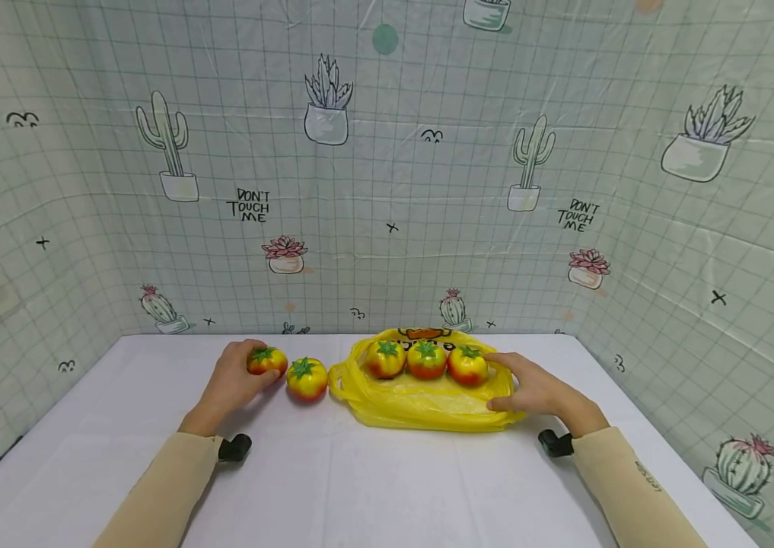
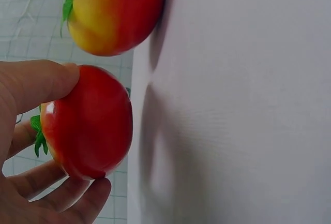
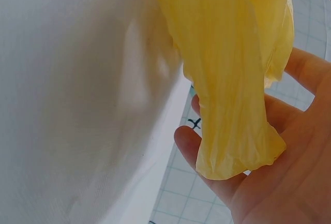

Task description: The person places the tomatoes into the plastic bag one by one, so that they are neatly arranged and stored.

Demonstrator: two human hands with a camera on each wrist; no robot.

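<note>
My left hand (image 1: 230, 378) grips a red and yellow toy tomato (image 1: 268, 364) with a green leafy top, thumb on one side and fingers round the other. The left wrist view shows its red underside close over the white table. Just right of it sits a second tomato (image 1: 307, 379). Three more tomatoes, the rightmost one (image 1: 467, 366) among them, lie in a row on a yellow plastic bag (image 1: 421, 409). At the bag's right end is my right hand (image 1: 533, 386), fingers spread around a loose bag handle (image 3: 230, 105) and a fingertip by the rightmost tomato.
A white cloth covers the table (image 1: 387, 487). Behind and at both sides hangs a gridded curtain (image 1: 387, 175) printed with cacti. The bag's left handle (image 1: 340, 383) lies right beside the second tomato. Black cameras (image 1: 236, 447) are strapped at both wrists.
</note>
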